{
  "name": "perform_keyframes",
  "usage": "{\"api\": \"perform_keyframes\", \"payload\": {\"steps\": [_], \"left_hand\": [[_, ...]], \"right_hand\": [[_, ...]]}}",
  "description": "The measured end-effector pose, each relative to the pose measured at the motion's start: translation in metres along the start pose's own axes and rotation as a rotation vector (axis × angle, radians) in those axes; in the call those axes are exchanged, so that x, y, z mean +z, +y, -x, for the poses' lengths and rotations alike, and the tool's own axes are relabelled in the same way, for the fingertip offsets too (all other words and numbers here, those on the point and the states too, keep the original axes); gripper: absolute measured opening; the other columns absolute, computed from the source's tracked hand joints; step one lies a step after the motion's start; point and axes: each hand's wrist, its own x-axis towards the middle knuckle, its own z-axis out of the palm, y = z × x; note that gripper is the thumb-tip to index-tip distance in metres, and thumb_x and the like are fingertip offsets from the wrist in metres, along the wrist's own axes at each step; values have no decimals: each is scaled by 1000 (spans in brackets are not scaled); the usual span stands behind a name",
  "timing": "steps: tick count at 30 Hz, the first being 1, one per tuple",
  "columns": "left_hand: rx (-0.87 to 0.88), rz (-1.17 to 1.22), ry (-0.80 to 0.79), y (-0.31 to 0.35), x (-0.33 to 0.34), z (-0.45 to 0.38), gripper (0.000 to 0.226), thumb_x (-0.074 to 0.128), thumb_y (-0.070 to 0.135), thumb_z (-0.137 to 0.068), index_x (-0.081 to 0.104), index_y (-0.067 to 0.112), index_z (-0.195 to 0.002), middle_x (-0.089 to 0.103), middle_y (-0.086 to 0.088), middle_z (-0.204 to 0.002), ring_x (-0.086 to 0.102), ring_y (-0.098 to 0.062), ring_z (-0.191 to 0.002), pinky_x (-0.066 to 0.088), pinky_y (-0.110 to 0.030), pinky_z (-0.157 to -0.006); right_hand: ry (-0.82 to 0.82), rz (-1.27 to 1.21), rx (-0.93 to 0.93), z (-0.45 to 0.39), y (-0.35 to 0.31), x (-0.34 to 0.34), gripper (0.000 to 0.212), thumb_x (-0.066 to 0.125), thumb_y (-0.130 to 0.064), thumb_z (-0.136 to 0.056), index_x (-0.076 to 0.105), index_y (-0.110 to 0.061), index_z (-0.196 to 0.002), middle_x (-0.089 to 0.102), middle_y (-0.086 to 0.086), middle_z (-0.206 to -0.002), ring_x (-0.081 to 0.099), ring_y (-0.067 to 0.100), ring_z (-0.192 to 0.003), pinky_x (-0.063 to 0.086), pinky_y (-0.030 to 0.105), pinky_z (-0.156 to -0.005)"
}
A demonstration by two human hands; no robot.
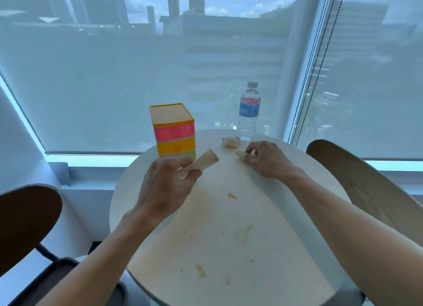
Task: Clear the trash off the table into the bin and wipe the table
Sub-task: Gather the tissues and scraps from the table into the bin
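- Left hand (168, 180): grip clenched on a rolled paper scrap (201, 162), which it holds just above the round worktop (229, 214); the scrap's long axis runs from the palm up and to the right, its free end pointing toward the other hand.
- Right hand (266, 159): fingertips (249, 152) pinched on a small crumpled wad (241, 155) that lies at, or barely off, the surface; whether it is lifted cannot be told.
- Key relation: a second crumpled wad (230, 142) lies loose on the worktop just beyond and slightly left of the right hand's grip, apart from it. The right hand is clearly the nearer; the left would have to cross the middle of the worktop.
- Both hands are occupied, so picking up the loose wad probably calls for adding it to the right hand's load or emptying a hand first.
- Surroundings: a water bottle (248, 113) stands upright just behind the loose wad, near enough to be knocked by a forward reach; a stacked coloured drawer box (175, 132) stands at the far left edge, behind the left hand.
- Crumbs and smears (232, 196) are scattered over the near half of the worktop, not yet wiped.
- No bin or cloth is in view; chair backs (357, 186) flank the worktop on both sides.
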Motion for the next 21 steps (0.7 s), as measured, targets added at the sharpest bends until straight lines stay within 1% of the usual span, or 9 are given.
{"api": "perform_keyframes", "payload": {"steps": [3, 6, 9, 12, 14, 16, 18, 19, 21], "left_hand": [[-79, 54, 24, 8, 0, 6, 17, 74, 25, -82, 65, 24, -67, 57, 6, -62, 54, -19, -65, 45, -34, -59], [-136, 96, 40, 25, 2, 15, 16, 73, 28, -82, 67, 22, -68, 59, 0, -61, 56, -20, -63, 46, -36, -58], [-162, 177, 44, 51, 7, 26, 11, 73, 27, -82, 72, 25, -71, 64, -3, -62, 57, -17, -60, 44, -33, -55], [-170, 248, 61, 78, 14, 39, 15, 75, 25, -81, 70, 28, -67, 63, -5, -65, 47, -11, -53, 35, -27, -51], [-182, 302, 52, 99, 18, 48, 15, 75, 25, -81, 71, 29, -67, 65, -3, -66, 47, -9, -55, 36, -26, -53], [-183, 353, 22, 123, 21, 58, 15, 74, 24, -82, 71, 32, -69, 67, 6, -66, 49, -4, -54, 38, -22, -53], [-175, 390, 1, 145, 24, 68, 17, 74, 22, -82, 71, 32, -69, 66, 10, -62, 50, -1, -53, 36, -15, -51], [-172, 410, -6, 156, 26, 73, 17, 74, 21, -82, 71, 31, -69, 65, 12, -60, 50, 0, -52, 36, -13, -50], [-170, 456, -21, 175, 30, 86, 17, 75, 17, -81, 71, 28, -69, 64, 16, -57, 50, 1, -51, 35, -12, -50]], "right_hand": [[13, -159, -32, 19, -5, -6, 38, 59, -54, -90, 71, -18, -97, 64, 0, -91, 60, 17, -87, 42, 28, -74], [15, -265, -63, 42, -6, -18, 40, 57, -57, -90, 70, -20, -98, 62, -7, -83, 58, 7, -76, 43, 23, -65], [28, -344, -95, 68, -2, -35, 43, 57, -60, -88, 69, -21, -98, 62, -9, -80, 59, 8, -73, 44, 22, -64], [37, -426, -71, 98, 9, -54, 42, 57, -64, -86, 69, -25, -96, 68, -7, -84, 62, 7, -76, 43, 21, -61], [50, -484, -58, 118, 21, -64, 42, 59, -65, -85, 69, -26, -95, 70, -4, -89, 65, 10, -80, 48, 23, -64], [76, -527, -42, 139, 35, -73, 43, 59, -67, -83, 70, -26, -93, 72, -2, -89, 67, 13, -85, 54, 28, -72], [95, -569, -28, 160, 50, -79, 46, 59, -69, -81, 70, -25, -91, 73, 1, -88, 69, 17, -88, 54, 35, -80], [101, -592, -16, 172, 59, -82, 47, 59, -70, -81, 70, -25, -91, 73, 2, -89, 69, 19, -89, 54, 37, -83], [106, -632, 14, 195, 77, -88, 47, 59, -71, -80, 71, -26, -91, 73, -1, -87, 69, 17, -86, 55, 36, -84]]}}
